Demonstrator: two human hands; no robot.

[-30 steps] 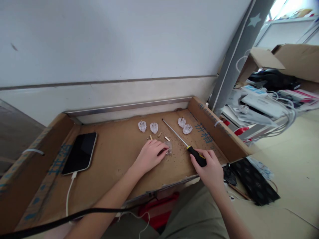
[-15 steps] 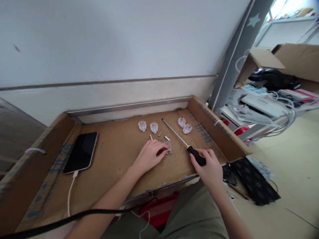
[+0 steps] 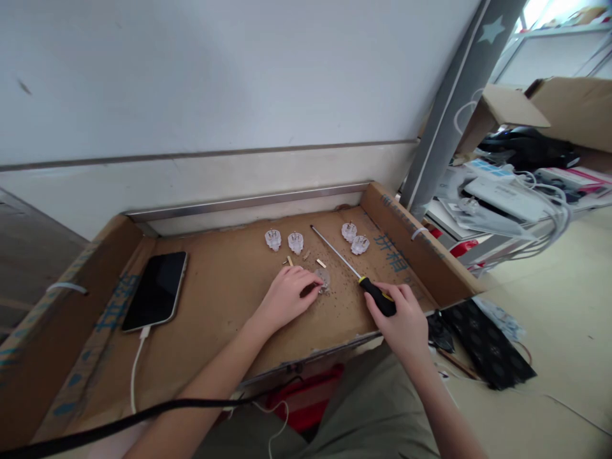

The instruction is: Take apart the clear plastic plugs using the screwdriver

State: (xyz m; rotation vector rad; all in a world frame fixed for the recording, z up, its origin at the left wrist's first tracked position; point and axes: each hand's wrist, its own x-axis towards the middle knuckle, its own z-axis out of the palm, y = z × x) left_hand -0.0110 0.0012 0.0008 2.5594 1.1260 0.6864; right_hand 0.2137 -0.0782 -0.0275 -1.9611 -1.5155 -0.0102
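- Against the earlier frames, we find very little moved: our view has shifted slightly, so the cardboard-lined worktop (image 3: 215,274) sits a touch higher in the picture, while both hands keep nearly the same pose.
- Our left hand (image 3: 319,287) stays low over the worktop, its fingers curled at a small clear piece (image 3: 323,275); we cannot tell whether they grip it or only touch it.
- That piece lies flat in front of us, between our two hands, with tiny dark specks (image 3: 338,297) scattered around it.
- Our right hand (image 3: 382,301) still has its fingers wrapped around the black and yellow handle of the screwdriver (image 3: 375,295), whose shaft slants away to the left, past the clear piece.
- Beyond our left hand, we see two clear plugs (image 3: 295,242) side by side with pins up, as before.
- Two more clear plugs (image 3: 359,244) rest right of the shaft, touching or nearly so, also unmoved.
- Small brass-coloured parts (image 3: 320,262) remain between the left pair and the clear piece.
- At the far left of the worktop, our phone (image 3: 155,291) lies with its screen dark, a white cable (image 3: 134,370) plugged into its near end.
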